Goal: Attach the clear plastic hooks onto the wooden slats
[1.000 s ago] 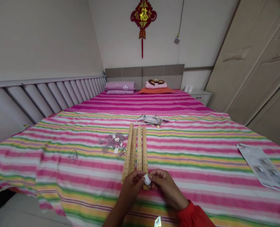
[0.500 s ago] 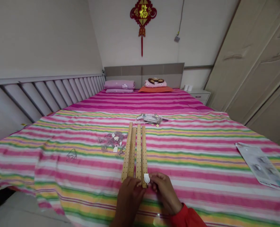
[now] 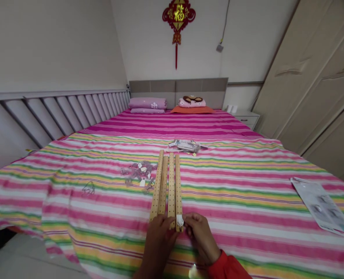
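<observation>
Several long, wooden-looking perforated strips [image 3: 171, 186] lie side by side on the striped sheet, pointing away from me. My left hand [image 3: 159, 237] is closed at their near ends, thumb and fingers gripping the end of the rightmost strip [image 3: 178, 190]; its fingertips are partly hidden. My right hand [image 3: 200, 234] pinches a small white hook [image 3: 179, 220] with a rounded lower edge, held on or just over the near end of that same strip. Whether the hook touches the wood I cannot tell.
Small clear packets with white pieces [image 3: 143, 172] lie left of the strips. Beyond them is a plastic package [image 3: 185, 146]. A thin wire tangle [image 3: 88, 188] rests at left, a flat blister pack [image 3: 323, 207] at right. The bed's headboard [image 3: 201, 91] stands far back.
The white hook has shifted slightly left, more over the rightmost strip, and sits straighter along it. Both hands stay in nearly the same place; the view has moved a little.
</observation>
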Motion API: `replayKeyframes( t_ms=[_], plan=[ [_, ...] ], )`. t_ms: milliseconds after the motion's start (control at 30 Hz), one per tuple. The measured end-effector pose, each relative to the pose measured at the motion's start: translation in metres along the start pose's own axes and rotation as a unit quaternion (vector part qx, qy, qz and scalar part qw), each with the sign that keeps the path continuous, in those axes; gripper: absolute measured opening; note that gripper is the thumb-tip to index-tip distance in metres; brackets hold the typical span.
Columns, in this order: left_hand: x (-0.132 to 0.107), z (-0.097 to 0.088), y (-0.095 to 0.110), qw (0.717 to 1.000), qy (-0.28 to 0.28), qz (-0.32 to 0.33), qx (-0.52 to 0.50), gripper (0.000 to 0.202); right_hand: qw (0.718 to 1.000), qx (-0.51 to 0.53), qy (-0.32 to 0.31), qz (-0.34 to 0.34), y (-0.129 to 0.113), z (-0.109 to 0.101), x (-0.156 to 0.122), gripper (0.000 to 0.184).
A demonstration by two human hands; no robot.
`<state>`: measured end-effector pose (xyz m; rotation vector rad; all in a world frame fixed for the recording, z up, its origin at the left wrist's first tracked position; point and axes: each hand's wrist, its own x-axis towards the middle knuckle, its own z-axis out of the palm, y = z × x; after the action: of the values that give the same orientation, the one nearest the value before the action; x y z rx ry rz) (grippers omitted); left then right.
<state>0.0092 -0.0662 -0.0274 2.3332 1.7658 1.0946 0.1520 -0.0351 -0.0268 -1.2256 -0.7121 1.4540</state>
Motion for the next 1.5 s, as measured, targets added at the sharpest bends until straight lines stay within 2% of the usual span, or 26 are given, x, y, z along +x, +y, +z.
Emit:
replayKeyframes(
  t_ms=[367, 667, 933, 1100, 1267, 1400, 1500],
  plan=[
    [0.004, 0.009, -0.004, 0.999, 0.031, 0.022, 0.022, 0.034, 1.0, -0.006, 0.02, -0.006, -0.004, 0.005, -0.002, 0.018],
    [0.005, 0.006, 0.001, 0.999, -0.007, 0.015, 0.046, 0.04, 0.998, -0.023, 0.027, -0.046, 0.011, 0.001, 0.003, 0.023],
    [0.008, 0.006, 0.001, 0.998, -0.031, 0.002, 0.061, 0.036, 0.998, -0.046, 0.025, -0.039, 0.011, 0.002, 0.0, 0.032],
    [0.009, 0.008, -0.002, 0.996, -0.046, 0.015, 0.076, 0.036, 0.998, -0.047, 0.013, -0.047, 0.009, 0.001, -0.001, 0.037],
    [0.007, 0.015, -0.013, 0.996, -0.019, 0.039, 0.077, 0.051, 0.992, -0.108, 0.002, -0.061, 0.006, -0.004, 0.007, 0.045],
    [0.009, 0.017, -0.018, 0.997, 0.004, 0.041, 0.067, 0.047, 0.986, -0.154, -0.033, -0.047, -0.002, -0.002, 0.017, 0.052],
    [0.013, 0.014, -0.018, 0.997, -0.007, 0.047, 0.063, 0.047, 0.99, -0.129, -0.055, -0.034, -0.008, 0.002, 0.024, 0.051]
  ],
)
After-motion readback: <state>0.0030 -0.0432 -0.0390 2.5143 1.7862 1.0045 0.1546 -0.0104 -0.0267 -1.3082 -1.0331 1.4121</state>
